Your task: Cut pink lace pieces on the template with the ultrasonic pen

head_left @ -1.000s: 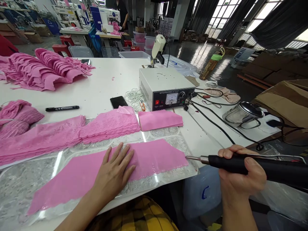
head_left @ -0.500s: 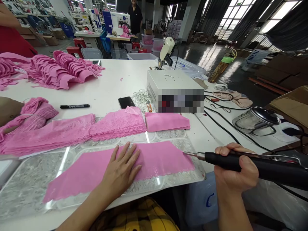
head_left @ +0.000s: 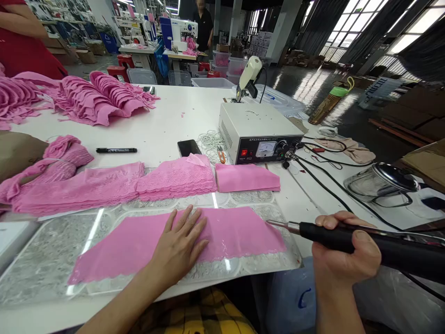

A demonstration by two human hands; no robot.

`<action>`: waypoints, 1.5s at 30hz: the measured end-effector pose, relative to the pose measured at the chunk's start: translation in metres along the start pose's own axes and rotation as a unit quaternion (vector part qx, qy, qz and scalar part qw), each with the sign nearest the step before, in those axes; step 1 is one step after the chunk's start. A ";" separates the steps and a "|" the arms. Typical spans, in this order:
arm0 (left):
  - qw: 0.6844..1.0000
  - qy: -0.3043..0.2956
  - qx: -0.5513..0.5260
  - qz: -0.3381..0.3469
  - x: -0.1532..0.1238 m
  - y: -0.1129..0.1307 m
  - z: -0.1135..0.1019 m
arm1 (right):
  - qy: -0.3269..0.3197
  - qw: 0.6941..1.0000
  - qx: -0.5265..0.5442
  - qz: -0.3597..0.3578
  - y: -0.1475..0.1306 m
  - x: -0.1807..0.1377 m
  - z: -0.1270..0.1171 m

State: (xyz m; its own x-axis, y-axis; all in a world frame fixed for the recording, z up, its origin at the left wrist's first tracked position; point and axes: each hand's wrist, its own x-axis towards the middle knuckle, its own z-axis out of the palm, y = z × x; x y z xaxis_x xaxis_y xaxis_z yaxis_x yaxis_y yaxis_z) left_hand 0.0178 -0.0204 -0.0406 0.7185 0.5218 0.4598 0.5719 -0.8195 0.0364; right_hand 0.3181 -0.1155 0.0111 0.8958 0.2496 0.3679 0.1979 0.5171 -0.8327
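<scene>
My left hand (head_left: pixel 182 246) lies flat on a long pink fabric panel (head_left: pixel 236 227), fingers spread, near its middle. The panel is spread over a clear sheet with a grey stone pattern (head_left: pixel 41 260). In my right hand (head_left: pixel 342 253) is a handheld ultrasonic welder (head_left: pixel 330 234) with a black barrel, fingers wrapped round it. Its thin metal tip points left and sits at the panel's slanted right edge; whether it presses on the fabric I cannot tell. Behind the panel are stacked pink lace pieces (head_left: pixel 181 178) and a smaller stack of plain pink pieces (head_left: pixel 247 178).
A white control box (head_left: pixel 260 125) with a dial stands behind the stacks, cables (head_left: pixel 323 181) trailing right. Nearby are orange snips (head_left: pixel 221 154), a black phone (head_left: pixel 188 148), a marker (head_left: pixel 116 150) and a lidded glass mug (head_left: pixel 378 183). A person in red stands at far left.
The view has shifted slightly, so most things appear a little farther right. My left hand stays flat on the panel, and the welder's tip remains at the panel's right edge.
</scene>
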 end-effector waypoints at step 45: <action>0.999 -0.020 -0.035 -0.015 -0.001 0.006 -0.014 | 0.004 1.000 0.001 0.013 0.007 -0.014 0.035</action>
State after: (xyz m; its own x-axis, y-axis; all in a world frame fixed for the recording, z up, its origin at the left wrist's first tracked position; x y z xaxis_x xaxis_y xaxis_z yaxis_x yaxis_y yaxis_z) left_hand 0.0151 -0.0292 -0.0288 0.7179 0.5541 0.4214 0.5651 -0.8174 0.1120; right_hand 0.2935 -0.0870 0.0146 0.9038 0.2566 0.3425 0.1732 0.5126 -0.8410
